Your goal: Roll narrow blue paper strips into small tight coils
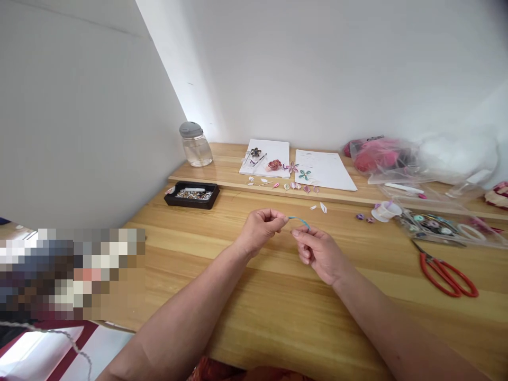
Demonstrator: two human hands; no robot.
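Observation:
Over the middle of the wooden table, a thin blue strand (pixel 300 219) arches between my two hands. My left hand (pixel 262 228) pinches its left end with thumb and forefinger. The other end is gripped by my right hand (pixel 317 251), whose remaining fingers are curled in. Just beyond the hands lie small white petal pieces (pixel 323 208). Farther back, a row of pink and white petals (pixel 296 186) runs along the edge of the raised shelf. A red flower (pixel 274 165) and a teal flower (pixel 305 174) rest on white paper sheets.
Red-handled scissors (pixel 448 272) lie at the right, near a ribbon spool (pixel 386 211) and plastic bags (pixel 397 159) of materials. At the left are a black tray (pixel 192 203) of beads and a lidded jar (pixel 196 151). A pixelated area covers the far left.

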